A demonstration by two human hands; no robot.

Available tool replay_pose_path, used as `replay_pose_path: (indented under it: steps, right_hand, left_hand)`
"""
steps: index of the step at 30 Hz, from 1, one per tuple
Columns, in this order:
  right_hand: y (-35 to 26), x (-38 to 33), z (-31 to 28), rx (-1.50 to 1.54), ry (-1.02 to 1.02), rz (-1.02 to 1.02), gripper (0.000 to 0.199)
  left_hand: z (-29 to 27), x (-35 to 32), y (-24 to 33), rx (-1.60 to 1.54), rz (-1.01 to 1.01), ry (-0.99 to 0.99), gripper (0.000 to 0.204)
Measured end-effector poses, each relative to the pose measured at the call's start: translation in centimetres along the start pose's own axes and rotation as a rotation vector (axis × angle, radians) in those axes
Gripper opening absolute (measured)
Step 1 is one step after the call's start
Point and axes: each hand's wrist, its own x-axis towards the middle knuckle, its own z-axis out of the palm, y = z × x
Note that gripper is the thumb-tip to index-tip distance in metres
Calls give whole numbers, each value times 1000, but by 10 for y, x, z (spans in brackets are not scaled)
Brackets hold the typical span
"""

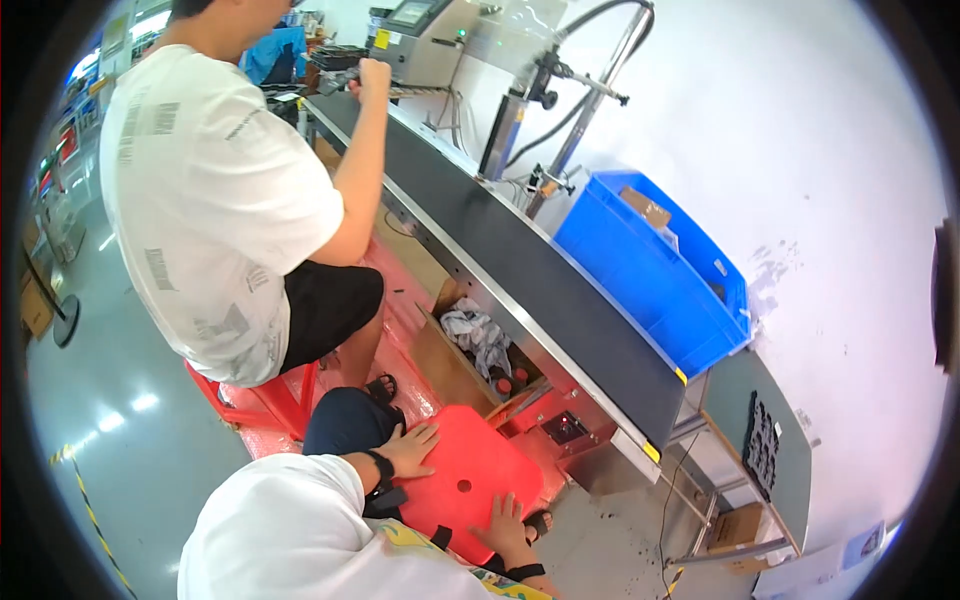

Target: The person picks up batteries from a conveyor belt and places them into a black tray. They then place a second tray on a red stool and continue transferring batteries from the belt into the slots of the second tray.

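A red plastic stool [490,455] with a small round hole in its seat is right in front of me. My left hand [410,450] rests on the left side of the seat, palm down, with its fingers spread. On the near right side of the same seat lies my right hand [506,528], its fingers also apart. Neither hand holds anything. Dark bands go around both of my wrists.
A black conveyor belt [520,255] runs diagonally ahead. A person in a white shirt [215,190] sits beside it on a red stool [255,400]. Beyond stand a blue bin [640,290] and a side table [735,410]. Under the belt is a box [450,365] with rags.
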Motion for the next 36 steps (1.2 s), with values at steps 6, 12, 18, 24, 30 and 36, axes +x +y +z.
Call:
replay_pose_path:
  steps: [6, 12, 18, 24, 30, 36]
  right_hand:
    - [20, -8, 14, 112, -8, -24, 95]
    - [5, -10, 16, 104, 61, 17, 88]
    - [-2, -16, 12, -24, 87, -37, 100]
    - [-16, -14, -16, -97, -69, 37, 118]
    - [-15, -10, 2, -49, -123, 77, 125]
    - [-15, -18, -9, -29, -132, 80, 124]
  left_hand:
    - [3, -21, 7, -232, -102, -107, 94]
    - [3, -24, 9, -66, -214, -126, 103]
    - [-7, -27, 6, -43, -234, -227, 111]
    - [-14, -23, 7, -91, -214, -224, 113]
    - [-15, -23, 10, -68, -216, -244, 113]
    - [-14, -20, 18, -51, -260, -260, 114]
